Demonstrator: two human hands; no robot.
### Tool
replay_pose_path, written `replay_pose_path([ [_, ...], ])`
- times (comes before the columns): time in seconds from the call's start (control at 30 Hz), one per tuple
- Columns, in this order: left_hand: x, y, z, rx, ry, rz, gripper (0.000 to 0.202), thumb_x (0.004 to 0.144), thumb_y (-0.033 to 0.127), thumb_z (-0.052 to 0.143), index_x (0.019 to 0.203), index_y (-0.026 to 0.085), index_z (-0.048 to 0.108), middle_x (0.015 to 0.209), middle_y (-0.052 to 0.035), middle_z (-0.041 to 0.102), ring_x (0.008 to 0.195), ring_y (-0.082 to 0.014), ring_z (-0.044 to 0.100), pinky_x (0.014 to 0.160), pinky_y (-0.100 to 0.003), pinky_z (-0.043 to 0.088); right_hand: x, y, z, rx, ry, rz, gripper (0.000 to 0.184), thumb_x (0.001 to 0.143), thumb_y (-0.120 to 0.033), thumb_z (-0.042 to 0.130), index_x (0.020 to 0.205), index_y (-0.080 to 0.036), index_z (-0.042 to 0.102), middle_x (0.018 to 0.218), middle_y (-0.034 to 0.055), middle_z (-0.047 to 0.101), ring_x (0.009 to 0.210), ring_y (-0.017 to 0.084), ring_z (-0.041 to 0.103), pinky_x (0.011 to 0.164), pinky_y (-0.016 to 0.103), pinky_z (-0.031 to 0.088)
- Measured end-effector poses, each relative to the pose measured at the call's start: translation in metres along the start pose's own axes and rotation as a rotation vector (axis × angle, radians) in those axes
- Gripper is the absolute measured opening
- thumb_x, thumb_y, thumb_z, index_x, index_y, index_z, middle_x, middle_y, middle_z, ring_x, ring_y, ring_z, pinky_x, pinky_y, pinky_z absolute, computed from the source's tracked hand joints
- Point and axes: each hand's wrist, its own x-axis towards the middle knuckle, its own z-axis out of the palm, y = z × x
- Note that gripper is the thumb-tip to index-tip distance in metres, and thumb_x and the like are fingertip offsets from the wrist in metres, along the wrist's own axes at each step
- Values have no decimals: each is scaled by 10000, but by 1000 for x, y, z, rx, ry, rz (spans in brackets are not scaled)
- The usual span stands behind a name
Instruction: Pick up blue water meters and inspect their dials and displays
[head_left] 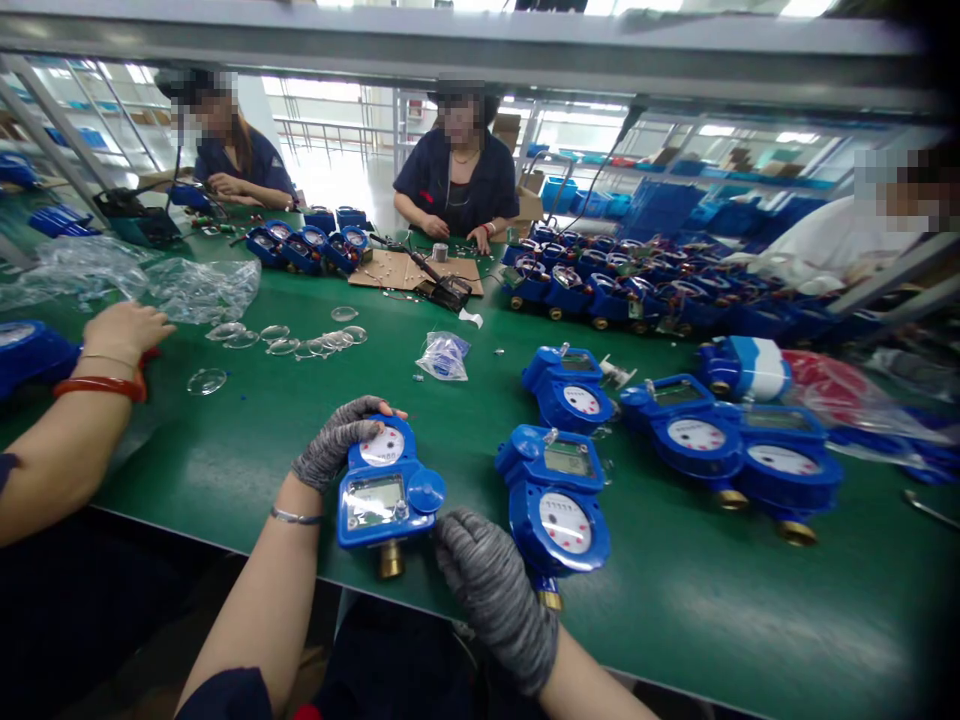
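Observation:
A blue water meter (397,462) with a round white dial, a grey display and a brass pipe end lies in front of me near the table's front edge. My left hand (341,440), in a grey fingerless glove, grips its dial end from the left, with the fingertips over the top. Close to the meter's lower right corner is my right hand (495,590), also gloved, its fingers curled in; what they hold, if anything, is hidden. Just right of it lies a second water meter (562,500), and a third meter (574,390) sits behind that one.
More meters (787,465) lie to the right. Clear round lenses (322,345) and a small plastic bag (444,357) lie on the green table (300,560). A co-worker's arm (97,400) reaches in from the left. Rows of meter bodies (600,290) and seated people (457,170) are across the table.

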Motion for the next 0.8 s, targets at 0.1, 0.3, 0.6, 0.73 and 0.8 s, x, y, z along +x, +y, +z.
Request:
replay_pose_path([
  [0.1,0,-1,-1,-4,5,-6,295,787,134,677,1066,98,591,1205,-193,610,928,-236,655,746,-317,541,-3,-3,-5,-6,-29,-23,283,935,-168,454,1115,-149,671,1021,83,668,882,213,646,777,325,551],
  [0.3,-4,0,-1,-13,32,-18,289,790,126,664,1067,106,583,1211,-194,608,935,-246,652,745,-331,539,9,-7,4,1031,-277,869,546,898,-579,556,1195,-129,469,989,90,587,789,179,625,703,344,540],
  [0.6,-4,-1,0,-36,23,-5,283,788,150,682,1058,117,602,1197,-186,615,976,-267,649,776,-358,533,16,-16,17,1121,-229,852,746,869,-568,563,1400,-108,315,985,117,606,700,177,606,650,340,526],
  [0.73,-2,-1,4,-22,45,22,287,789,144,666,1062,103,589,1184,-196,616,951,-250,649,764,-339,525,17,-14,19,988,-200,836,834,824,-627,539,1394,-51,344,1039,159,612,947,261,629,818,394,538],
  [0.8,-4,-1,7,2,67,42,308,784,173,678,1063,95,572,1182,-202,612,959,-255,642,773,-348,519,14,-5,23,890,-179,797,802,833,-627,526,1389,-62,405,1256,191,568,1141,275,583,990,407,485],
])
